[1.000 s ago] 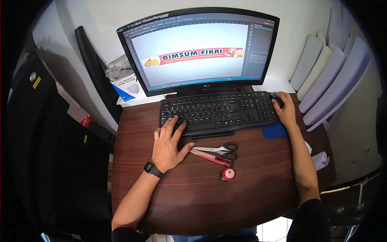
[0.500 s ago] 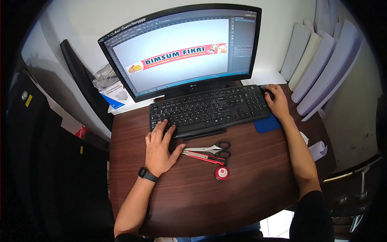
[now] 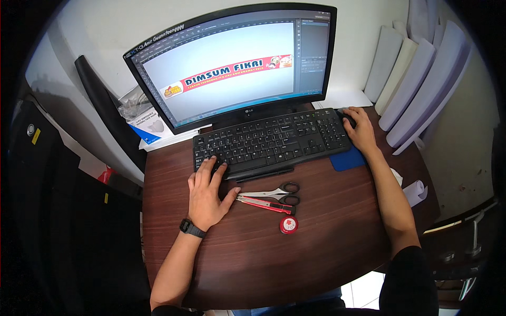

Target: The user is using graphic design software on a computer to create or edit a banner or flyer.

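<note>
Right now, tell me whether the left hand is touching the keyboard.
Touching. The head view shows the left hand flat on the desk, its fingertips lying on the lower left keys of the black keyboard.

Dark brown wood-grain desk point(image 3: 316, 253), rounded front edge, carrying a black keyboard point(image 3: 271, 141) across the back with a black monitor stand point(image 3: 253, 117) behind it and a blue mouse pad point(image 3: 347, 158) at its right end. In front of the keyboard lie a black pen point(image 3: 265, 174), black-handled scissors point(image 3: 274, 193), a red utility knife point(image 3: 263, 205) just beside them, and a small round red-and-white tape measure point(image 3: 288, 225). White paper scraps point(image 3: 414, 190) sit at the right edge, a white-and-blue box point(image 3: 153, 128) at back left.
</note>
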Demonstrator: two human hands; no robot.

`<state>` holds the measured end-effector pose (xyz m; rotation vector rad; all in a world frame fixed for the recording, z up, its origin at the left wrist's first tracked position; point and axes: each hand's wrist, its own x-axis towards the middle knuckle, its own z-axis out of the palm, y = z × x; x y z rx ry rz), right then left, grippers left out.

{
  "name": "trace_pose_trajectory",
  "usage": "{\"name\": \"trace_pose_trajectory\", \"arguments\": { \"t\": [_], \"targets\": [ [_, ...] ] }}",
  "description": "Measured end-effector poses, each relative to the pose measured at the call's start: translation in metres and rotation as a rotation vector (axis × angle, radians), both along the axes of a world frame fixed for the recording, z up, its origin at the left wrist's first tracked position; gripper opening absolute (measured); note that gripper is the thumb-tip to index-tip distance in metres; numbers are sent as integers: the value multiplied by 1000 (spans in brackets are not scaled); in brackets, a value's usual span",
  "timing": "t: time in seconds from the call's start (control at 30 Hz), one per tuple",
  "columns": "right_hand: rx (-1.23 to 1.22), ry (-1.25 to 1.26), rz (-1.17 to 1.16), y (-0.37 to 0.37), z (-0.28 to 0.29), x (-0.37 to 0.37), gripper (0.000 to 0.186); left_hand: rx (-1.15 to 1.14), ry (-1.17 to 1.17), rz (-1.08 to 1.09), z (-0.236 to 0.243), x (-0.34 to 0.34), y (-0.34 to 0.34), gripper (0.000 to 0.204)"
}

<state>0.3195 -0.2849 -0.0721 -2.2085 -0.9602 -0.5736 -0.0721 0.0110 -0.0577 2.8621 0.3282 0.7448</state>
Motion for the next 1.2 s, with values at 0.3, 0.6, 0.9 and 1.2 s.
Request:
{"name": "trace_pose_trajectory", "arguments": {
  "t": [0.3, 0.6, 0.9, 1.2],
  "targets": [
    [-14, 15, -2, 1, 1, 0, 32, 1, 5, 0, 1, 0, 1, 67],
    [-18, 21, -3, 0, 0, 1, 32, 1, 1, -3, 2, 0, 0, 67],
    [-37, 13, -24, 0, -1, 2, 33, 4, 0, -1, 1, 0, 0, 68],
    [-29, 6, -16, 0, -1, 2, 32, 3, -1, -9, 1, 0, 0, 67]
  ]
}}
